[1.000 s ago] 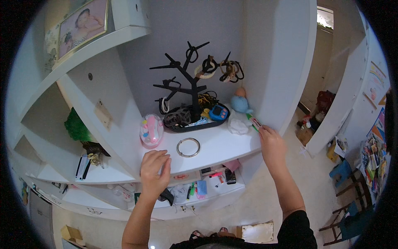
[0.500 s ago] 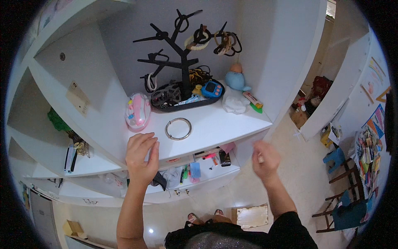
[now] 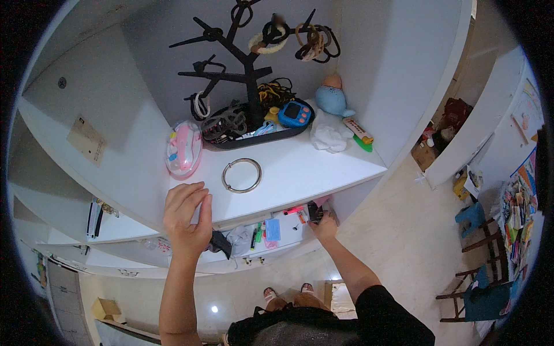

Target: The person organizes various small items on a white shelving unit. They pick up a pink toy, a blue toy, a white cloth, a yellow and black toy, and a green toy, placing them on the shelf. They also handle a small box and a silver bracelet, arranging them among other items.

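Observation:
My left hand (image 3: 186, 222) is raised in front of the white shelf's edge, between a pink-and-white case (image 3: 184, 150) and a silver bangle (image 3: 242, 175). Its fingers are bent, the thumb stands apart from them, and nothing is in it. Down at the lower shelf, my right hand (image 3: 325, 227) has its fingers closed around the lower end of a small black box (image 3: 314, 211). The fingertips are partly hidden. Pink markers (image 3: 293, 210) and a light blue packet (image 3: 272, 229) lie to the left of the box.
A black tree-shaped stand (image 3: 251, 86) carries hair ties, and its tray holds a blue handheld device (image 3: 295, 114). A blue round toy (image 3: 331, 101) and crumpled white tissue (image 3: 329, 137) sit to the right. Chairs (image 3: 486, 303) stand at the right, and a cardboard box (image 3: 106, 309) at lower left.
My right hand has moved left and down from beside the shelf to the black box on the lower shelf. My left hand stays raised in nearly the same place. The view has shifted slightly.

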Action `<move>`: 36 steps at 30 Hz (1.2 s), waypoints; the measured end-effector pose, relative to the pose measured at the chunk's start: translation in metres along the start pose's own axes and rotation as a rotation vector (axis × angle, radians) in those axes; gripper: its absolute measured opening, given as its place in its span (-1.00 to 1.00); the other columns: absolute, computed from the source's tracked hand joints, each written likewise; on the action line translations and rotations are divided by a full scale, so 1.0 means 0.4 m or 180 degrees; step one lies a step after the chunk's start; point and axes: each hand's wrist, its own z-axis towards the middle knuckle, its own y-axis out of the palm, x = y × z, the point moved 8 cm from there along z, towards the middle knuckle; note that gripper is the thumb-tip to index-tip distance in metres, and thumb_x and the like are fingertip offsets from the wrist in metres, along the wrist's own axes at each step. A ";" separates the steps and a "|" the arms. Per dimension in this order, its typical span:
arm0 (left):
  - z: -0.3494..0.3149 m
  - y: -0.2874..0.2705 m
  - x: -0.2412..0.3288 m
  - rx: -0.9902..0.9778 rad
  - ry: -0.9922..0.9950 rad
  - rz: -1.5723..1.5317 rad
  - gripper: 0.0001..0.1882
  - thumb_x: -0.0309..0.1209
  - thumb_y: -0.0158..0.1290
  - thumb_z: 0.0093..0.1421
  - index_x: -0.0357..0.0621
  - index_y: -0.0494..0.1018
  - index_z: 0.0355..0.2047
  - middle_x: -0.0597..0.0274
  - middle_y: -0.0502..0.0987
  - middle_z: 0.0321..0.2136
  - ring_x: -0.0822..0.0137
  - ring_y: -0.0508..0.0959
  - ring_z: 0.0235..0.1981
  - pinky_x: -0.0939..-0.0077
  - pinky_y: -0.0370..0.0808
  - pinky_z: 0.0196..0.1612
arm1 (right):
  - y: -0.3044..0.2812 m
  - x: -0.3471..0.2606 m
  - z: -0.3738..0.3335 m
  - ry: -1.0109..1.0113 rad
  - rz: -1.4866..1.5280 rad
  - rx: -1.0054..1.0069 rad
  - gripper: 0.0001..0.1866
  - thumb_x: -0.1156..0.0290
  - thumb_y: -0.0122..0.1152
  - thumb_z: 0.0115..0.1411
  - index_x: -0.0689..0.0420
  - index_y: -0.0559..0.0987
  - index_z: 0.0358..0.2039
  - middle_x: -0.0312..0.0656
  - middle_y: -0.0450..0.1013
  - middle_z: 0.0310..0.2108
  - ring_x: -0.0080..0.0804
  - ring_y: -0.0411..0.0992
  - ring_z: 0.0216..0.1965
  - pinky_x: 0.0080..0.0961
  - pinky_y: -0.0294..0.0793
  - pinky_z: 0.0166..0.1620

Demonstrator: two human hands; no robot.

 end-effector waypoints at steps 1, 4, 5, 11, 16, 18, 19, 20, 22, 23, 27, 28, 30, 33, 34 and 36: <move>0.003 0.002 0.003 -0.0019 0.0005 0.0030 -0.85 -0.66 0.12 -0.12 -0.27 0.48 -0.47 0.07 0.53 -0.40 0.11 0.49 -0.34 0.37 0.40 -0.22 | 0.018 0.005 0.009 -0.0008 -0.0262 0.0253 -0.33 0.13 0.37 -0.21 0.23 0.39 -0.12 0.05 0.35 -0.08 -0.04 0.33 -0.05 -0.23 0.33 -0.04; 0.006 0.000 0.008 -0.0064 -0.0002 0.0123 -0.85 -0.66 0.12 -0.12 -0.27 0.48 -0.47 0.08 0.53 -0.39 0.12 0.49 -0.34 0.37 0.40 -0.22 | 0.047 0.020 0.032 0.0034 -0.0146 0.0316 -0.30 0.11 0.37 -0.23 0.23 0.35 -0.11 0.05 0.27 -0.02 -0.03 0.25 0.02 -0.22 0.24 0.05; 0.007 0.001 0.010 -0.0079 -0.0004 0.0136 -0.84 -0.66 0.12 -0.13 -0.27 0.48 -0.46 0.08 0.53 -0.39 0.12 0.49 -0.34 0.37 0.40 -0.22 | 0.052 0.027 0.039 0.0062 0.0044 0.0221 -0.29 0.10 0.36 -0.23 0.23 0.34 -0.10 0.06 0.24 0.00 -0.03 0.23 0.04 -0.22 0.21 0.08; 0.004 0.001 0.009 -0.0018 0.0019 0.0125 -0.82 -0.67 0.14 -0.15 -0.27 0.48 -0.46 0.09 0.53 -0.39 0.12 0.49 -0.34 0.37 0.42 -0.25 | 0.010 0.055 -0.004 -0.0188 0.0709 0.0449 -0.52 0.17 0.26 -0.17 0.25 0.53 -0.27 0.05 0.46 -0.40 -0.05 0.44 -0.31 -0.26 0.42 -0.21; -0.001 0.007 0.003 -0.0022 0.0071 0.0115 -0.81 -0.67 0.15 -0.15 -0.27 0.48 -0.46 0.08 0.53 -0.39 0.12 0.49 -0.35 0.37 0.42 -0.26 | -0.001 0.089 -0.025 0.0008 0.1775 -0.0049 -0.52 0.11 0.21 -0.08 0.28 0.55 -0.27 -0.05 0.49 -0.52 -0.17 0.46 -0.45 -0.40 0.42 -0.30; -0.003 0.007 0.004 -0.0003 0.0097 0.0130 -0.81 -0.67 0.15 -0.16 -0.28 0.48 -0.45 0.08 0.53 -0.38 0.12 0.48 -0.36 0.37 0.42 -0.26 | 0.024 0.127 -0.026 0.0135 0.1907 -0.0105 -0.53 0.07 0.21 -0.05 0.25 0.57 -0.31 -0.12 0.49 -0.53 -0.24 0.45 -0.47 -0.44 0.41 -0.36; 0.000 0.009 0.008 -0.0010 0.0113 0.0102 -0.81 -0.67 0.15 -0.15 -0.28 0.48 -0.45 0.07 0.53 -0.38 0.12 0.48 -0.36 0.37 0.42 -0.26 | 0.048 0.156 -0.017 0.0369 0.2096 -0.0261 -0.54 0.04 0.20 -0.04 0.21 0.56 -0.32 -0.16 0.48 -0.52 -0.27 0.44 -0.48 -0.44 0.40 -0.37; 0.003 0.010 0.012 -0.0017 0.0128 0.0073 -0.81 -0.66 0.15 -0.15 -0.28 0.48 -0.45 0.07 0.53 -0.38 0.12 0.48 -0.36 0.38 0.42 -0.26 | 0.073 0.189 -0.008 0.0603 0.2285 -0.0417 -0.54 0.01 0.18 -0.03 0.18 0.55 -0.33 -0.19 0.47 -0.52 -0.31 0.43 -0.48 -0.44 0.38 -0.37; 0.001 0.005 0.010 -0.0019 0.0112 0.0078 -0.82 -0.66 0.15 -0.15 -0.28 0.48 -0.45 0.07 0.53 -0.38 0.12 0.48 -0.35 0.38 0.42 -0.26 | 0.082 0.185 -0.023 0.1159 0.2740 -0.0811 -0.55 -0.04 0.15 -0.01 0.10 0.52 -0.34 -0.24 0.45 -0.51 -0.36 0.42 -0.48 -0.44 0.36 -0.37; -0.001 0.004 0.009 -0.0017 0.0100 0.0088 -0.82 -0.65 0.15 -0.15 -0.28 0.47 -0.45 0.07 0.53 -0.38 0.12 0.48 -0.35 0.38 0.42 -0.26 | 0.082 0.185 -0.034 0.1499 0.3010 -0.1024 -0.56 -0.06 0.13 0.00 0.07 0.50 -0.33 -0.25 0.44 -0.50 -0.38 0.41 -0.48 -0.44 0.35 -0.36; 0.004 0.002 0.016 -0.0051 0.0089 0.0102 -0.83 -0.65 0.15 -0.14 -0.29 0.47 -0.46 0.06 0.53 -0.38 0.11 0.48 -0.35 0.38 0.41 -0.25 | 0.071 0.156 -0.062 0.1820 0.3701 -0.1736 -0.54 -0.11 0.05 0.03 0.03 0.44 -0.29 -0.25 0.43 -0.46 -0.41 0.41 -0.43 -0.39 0.34 -0.29; 0.005 0.001 0.017 -0.0053 0.0092 0.0100 -0.83 -0.65 0.15 -0.14 -0.29 0.47 -0.46 0.06 0.53 -0.38 0.11 0.49 -0.35 0.38 0.41 -0.25 | 0.061 0.144 -0.066 0.1771 0.3730 -0.1834 -0.53 -0.12 0.03 0.05 0.03 0.45 -0.28 -0.24 0.44 -0.45 -0.42 0.41 -0.43 -0.40 0.35 -0.30; 0.007 0.001 0.021 -0.0059 0.0103 0.0090 -0.84 -0.65 0.14 -0.13 -0.29 0.47 -0.46 0.05 0.53 -0.38 0.11 0.49 -0.35 0.38 0.41 -0.25 | 0.018 0.116 -0.079 0.1672 0.3790 -0.2021 -0.53 -0.12 -0.01 0.08 0.03 0.45 -0.27 -0.24 0.45 -0.44 -0.43 0.41 -0.43 -0.42 0.36 -0.32; 0.004 -0.002 0.017 -0.0030 0.0102 0.0078 -0.84 -0.65 0.14 -0.13 -0.30 0.47 -0.47 0.05 0.53 -0.38 0.11 0.49 -0.34 0.38 0.41 -0.25 | -0.073 0.030 -0.107 0.1235 0.3929 -0.2478 -0.51 -0.13 -0.03 0.11 0.03 0.45 -0.22 -0.23 0.47 -0.41 -0.45 0.41 -0.44 -0.47 0.39 -0.36; 0.005 -0.003 0.019 -0.0021 0.0094 0.0052 -0.84 -0.65 0.14 -0.13 -0.30 0.48 -0.46 0.05 0.53 -0.38 0.11 0.49 -0.34 0.38 0.41 -0.24 | -0.086 0.020 -0.111 0.1196 0.3922 -0.2550 -0.51 -0.13 -0.04 0.11 0.04 0.45 -0.20 -0.22 0.47 -0.39 -0.45 0.41 -0.45 -0.49 0.39 -0.37; 0.008 -0.005 0.023 0.0002 0.0085 -0.0015 -0.84 -0.64 0.14 -0.13 -0.30 0.48 -0.46 0.05 0.53 -0.38 0.11 0.49 -0.34 0.38 0.41 -0.24 | -0.112 0.003 -0.118 0.1114 0.3907 -0.2677 -0.50 -0.13 -0.04 0.13 0.05 0.45 -0.17 -0.22 0.48 -0.37 -0.46 0.41 -0.46 -0.51 0.40 -0.39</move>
